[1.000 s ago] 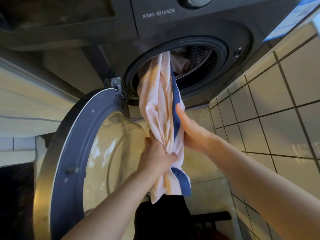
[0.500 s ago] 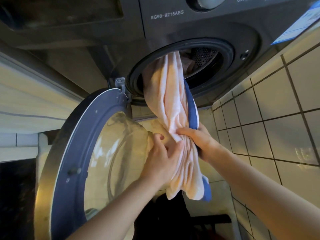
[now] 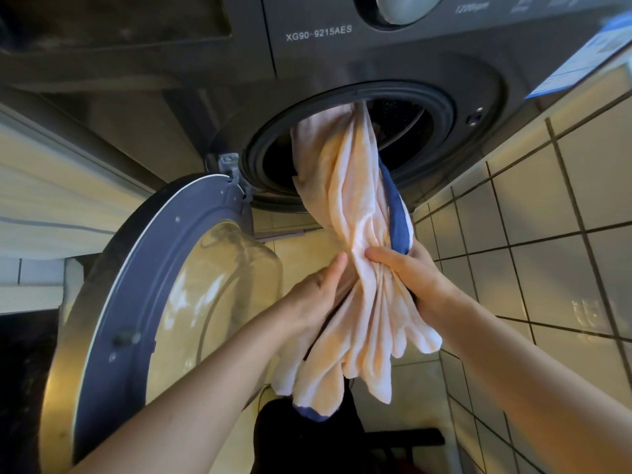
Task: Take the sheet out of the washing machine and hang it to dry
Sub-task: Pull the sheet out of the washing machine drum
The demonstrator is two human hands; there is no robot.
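A pale pink sheet (image 3: 355, 206) with a blue edge hangs in a twisted bunch out of the round drum opening (image 3: 441, 111) of the dark grey washing machine (image 3: 342, 56). Its upper end is still inside the drum; its loose lower end dangles below my hands. My right hand (image 3: 407, 271) grips the bunch from the right, fingers wrapped round the front. My left hand (image 3: 318, 289) holds it from the left at the same height, thumb lying straight against the cloth and fingers hidden behind the folds.
The machine's round door (image 3: 136, 302) with its glass bowl stands swung open on the left, close to my left forearm. A white tiled wall (image 3: 547, 234) runs along the right. A dark object (image 3: 307, 439) sits on the floor below the sheet.
More of the sheet has come out of the drum and hangs lower. My hands have regripped it side by side; the left thumb has straightened.
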